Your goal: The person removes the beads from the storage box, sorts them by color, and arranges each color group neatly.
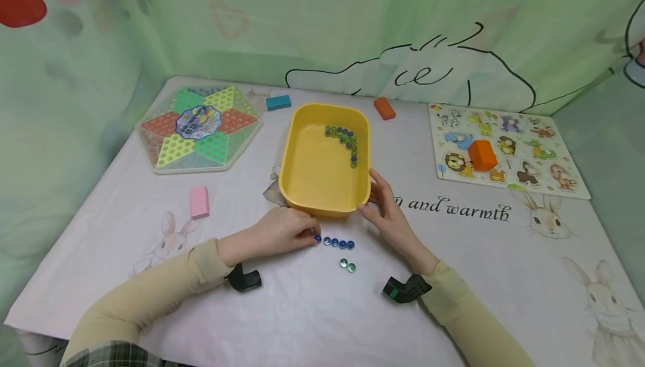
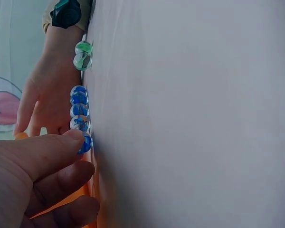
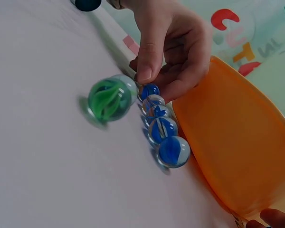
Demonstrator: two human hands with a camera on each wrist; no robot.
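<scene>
My left hand pinches a blue marble between thumb and fingers at the left end of a short row of blue marbles on the table. Two green marbles lie side by side nearer the body. Beyond the row stands a yellow tray, with more green and dark blue marbles lined along its far and right inner sides. My right hand rests at the tray's near right corner, fingers fairly straight, touching its outside wall. In the left wrist view some left fingers hang loosely below the thumb.
A star-patterned game board lies at the far left, an animal puzzle board at the right with an orange block on it. Pink, blue and red-orange blocks lie around the tray. Curtains hang behind.
</scene>
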